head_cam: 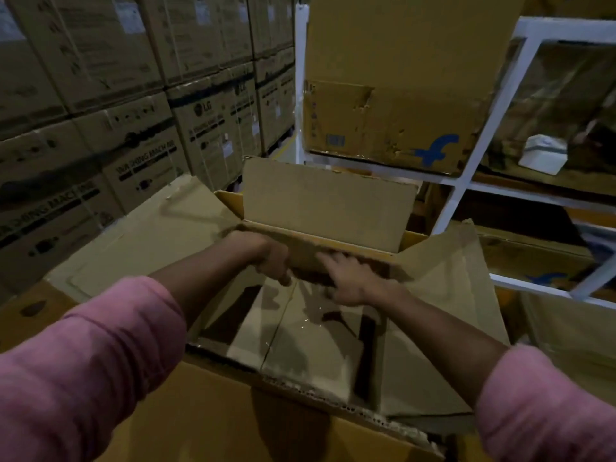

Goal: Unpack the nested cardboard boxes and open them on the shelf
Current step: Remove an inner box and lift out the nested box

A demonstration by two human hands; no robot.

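- Cardboard box [328, 208], the smaller one, sits inside my big outer box [233, 421], toward its far wall at twelve o'clock, with its far flap standing upright.
- My left hand [266, 258] is clenched around the near edge of the smaller box at about eleven o'clock, fingers curled over the cardboard.
- My right hand [350, 278] grasps the same edge just beside the left one, at one o'clock, fingers spread and bent onto the cardboard.
- Both pink sleeves [90, 368] reach in from six o'clock.
- The outer box's flaps are spread open at nine and three o'clock; flat cardboard lies on its floor.
- A white shelf [466, 155] stands at one o'clock, holding a worn box with a blue logo [393, 128].
- Stacked washing machine cartons [140, 105] fill the ten o'clock side.
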